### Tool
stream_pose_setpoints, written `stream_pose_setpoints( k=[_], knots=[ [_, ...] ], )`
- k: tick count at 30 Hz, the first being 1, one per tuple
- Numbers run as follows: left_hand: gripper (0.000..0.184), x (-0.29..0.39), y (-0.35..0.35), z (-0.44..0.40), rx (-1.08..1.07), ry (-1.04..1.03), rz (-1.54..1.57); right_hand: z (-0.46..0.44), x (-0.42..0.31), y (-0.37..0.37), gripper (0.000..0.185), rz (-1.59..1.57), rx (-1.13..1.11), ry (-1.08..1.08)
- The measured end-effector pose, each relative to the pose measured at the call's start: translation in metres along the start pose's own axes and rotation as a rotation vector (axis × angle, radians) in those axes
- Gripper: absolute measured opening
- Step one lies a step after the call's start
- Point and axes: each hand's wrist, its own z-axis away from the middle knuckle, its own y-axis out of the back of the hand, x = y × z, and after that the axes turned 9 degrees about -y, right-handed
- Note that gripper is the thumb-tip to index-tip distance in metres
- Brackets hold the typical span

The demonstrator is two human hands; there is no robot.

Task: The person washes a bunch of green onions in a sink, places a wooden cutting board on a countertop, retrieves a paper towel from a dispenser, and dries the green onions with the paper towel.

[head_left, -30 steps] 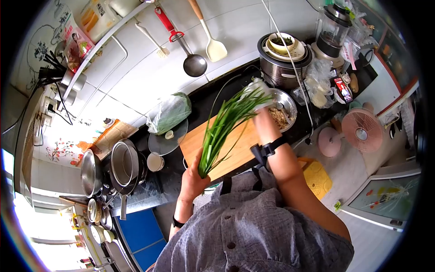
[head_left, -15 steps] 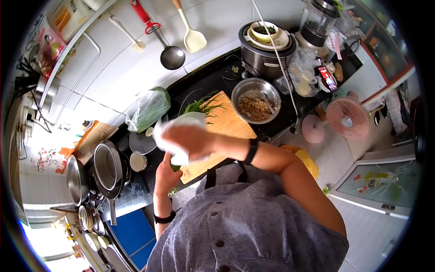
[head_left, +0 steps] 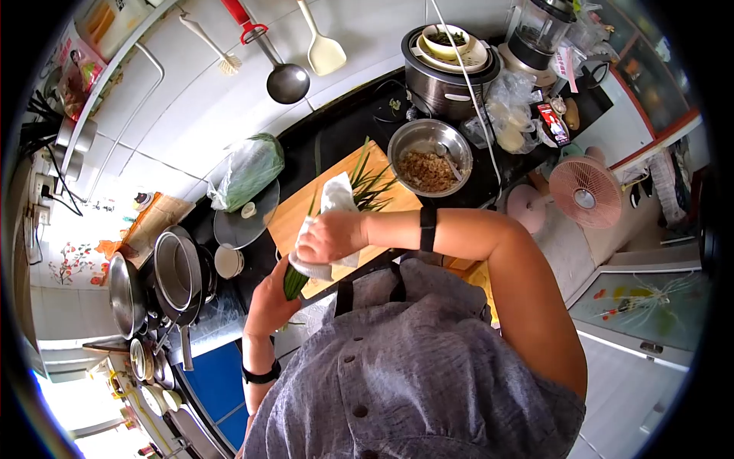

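My left hand (head_left: 272,303) is wrapped round the lower end of a bunch of long green stalks (head_left: 294,282). Over the middle of the bunch, my right hand (head_left: 330,236) grips a white paper towel (head_left: 337,193), which covers part of the stalks. Their thin green tips spread out past the towel over the wooden cutting board (head_left: 398,200). Beyond the board's right end is a metal bowl (head_left: 465,145) of brown minced food with a spoon in it.
A bagged green vegetable (head_left: 252,172) lies on a glass lid (head_left: 262,218) left of the board. Pans (head_left: 177,268) and a white cup (head_left: 228,262) are at the left. A cooker (head_left: 440,86) holding bowls stands behind the metal bowl; a pink fan (head_left: 586,197) is at the right.
My right hand and the towel have swung from the upper right back to the bunch, near my left hand. The stalks, earlier raised, now lie low over the board. The view has shifted.
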Motion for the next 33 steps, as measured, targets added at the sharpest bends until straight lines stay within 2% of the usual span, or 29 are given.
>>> stream_pose_setpoints(
  k=[1, 3, 6, 8, 10, 12, 14, 16, 18, 20, 22, 23, 26, 27, 28, 29, 30, 31, 32, 33],
  knots=[
    [0.072, 0.009, 0.005, 0.000, -0.002, 0.015, -0.042, -0.002, 0.003, 0.017, 0.009, 0.048, -0.159, -0.064],
    [0.070, 0.024, 0.014, -0.001, -0.018, 0.069, -0.097, 0.005, 0.015, 0.017, 0.009, 0.004, -0.161, -0.079],
    [0.069, 0.025, 0.012, 0.000, 0.058, 0.007, -0.165, 0.012, 0.023, 0.022, 0.011, -0.001, -0.098, -0.112],
    [0.069, 0.033, 0.021, 0.003, 0.051, 0.026, -0.252, 0.016, 0.035, 0.041, 0.011, 0.090, -0.271, -0.204],
    [0.069, 0.032, 0.028, 0.006, 0.052, 0.061, -0.314, 0.048, 0.065, 0.039, 0.008, 0.144, -0.331, -0.321],
    [0.067, 0.030, 0.029, 0.007, 0.060, 0.051, -0.372, 0.049, 0.070, 0.067, 0.005, 0.210, -0.251, -0.225],
    [0.065, 0.033, 0.034, 0.004, 0.014, 0.095, -0.434, 0.062, 0.079, 0.072, 0.005, 0.215, -0.343, -0.264],
    [0.063, 0.026, 0.040, 0.008, 0.080, 0.119, -0.486, 0.073, 0.099, 0.097, 0.003, 0.296, -0.414, -0.387],
    [0.061, 0.010, 0.045, 0.016, 0.163, 0.132, -0.534, 0.083, 0.124, 0.127, 0.014, 0.375, -0.433, -0.571],
    [0.060, 0.005, 0.047, 0.018, 0.144, 0.191, -0.600, 0.069, 0.126, 0.163, 0.035, 0.186, -0.332, -0.858],
    [0.058, 0.001, 0.047, 0.014, 0.116, 0.229, -0.644, 0.036, 0.112, 0.181, 0.056, -0.075, -0.016, -0.805],
    [0.055, 0.001, 0.046, 0.008, 0.082, 0.235, -0.628, 0.013, 0.096, 0.184, 0.064, -0.155, -0.026, -0.808],
    [0.050, 0.007, 0.035, -0.015, 0.047, 0.207, -0.530, -0.001, 0.060, 0.128, 0.077, -0.432, -0.072, -0.528],
    [0.046, 0.008, 0.029, -0.022, 0.078, 0.160, -0.447, -0.016, 0.032, 0.110, 0.080, -0.521, -0.031, -0.410],
    [0.039, 0.009, 0.024, -0.028, 0.090, 0.084, -0.387, -0.031, 0.009, 0.097, 0.083, -0.514, -0.122, -0.385],
    [0.033, 0.015, 0.020, -0.034, 0.098, -0.019, -0.363, -0.038, -0.005, 0.054, 0.081, -0.188, -0.250, -0.297],
    [0.027, 0.020, 0.017, -0.038, 0.106, -0.120, -0.340, -0.037, -0.016, 0.030, 0.065, -0.244, -0.059, -0.331],
    [0.029, 0.025, 0.019, -0.039, 0.089, -0.031, -0.308, -0.040, -0.018, 0.022, 0.048, -0.212, -0.089, -0.421],
    [0.030, 0.017, 0.019, -0.036, 0.040, 0.044, -0.234, -0.038, -0.017, 0.018, 0.047, -0.144, -0.146, -0.389],
    [0.030, 0.009, 0.015, -0.032, 0.045, 0.033, -0.222, -0.035, -0.016, 0.012, 0.047, -0.079, -0.204, -0.358]
  ],
)
